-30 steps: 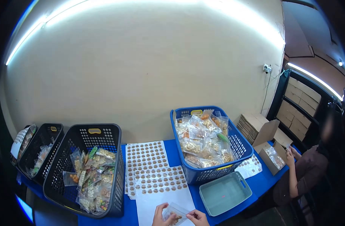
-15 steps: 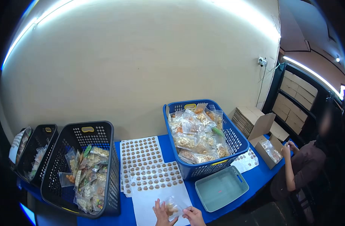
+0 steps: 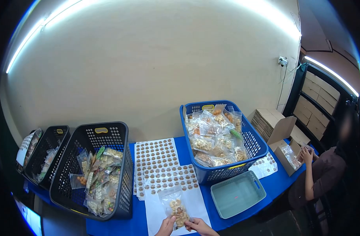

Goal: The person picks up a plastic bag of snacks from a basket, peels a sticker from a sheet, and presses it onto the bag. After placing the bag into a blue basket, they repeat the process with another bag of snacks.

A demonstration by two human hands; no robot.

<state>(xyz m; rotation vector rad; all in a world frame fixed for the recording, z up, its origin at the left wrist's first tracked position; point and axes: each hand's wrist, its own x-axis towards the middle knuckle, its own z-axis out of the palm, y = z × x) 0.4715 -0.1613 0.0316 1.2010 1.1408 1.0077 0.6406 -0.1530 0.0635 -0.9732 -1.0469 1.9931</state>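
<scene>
At the bottom edge, my left hand (image 3: 166,227) and my right hand (image 3: 201,227) both grip the lower end of a clear snack bag (image 3: 174,205) filled with pale round snacks. The bag lies over a white sticker sheet (image 3: 158,212) on the blue table (image 3: 135,222). More sticker sheets (image 3: 156,157) with rows of brown round labels lie just beyond the bag.
A blue basket (image 3: 250,151) full of snack bags stands at right, with a grey tray (image 3: 237,194) in front. Black baskets (image 3: 123,173) with snack bags stand at left. A co-worker (image 3: 325,173) sits at far right by cardboard boxes (image 3: 280,137).
The snack bag has been raised and laid flatter, with more of it now showing above my hands. The view has shifted slightly.
</scene>
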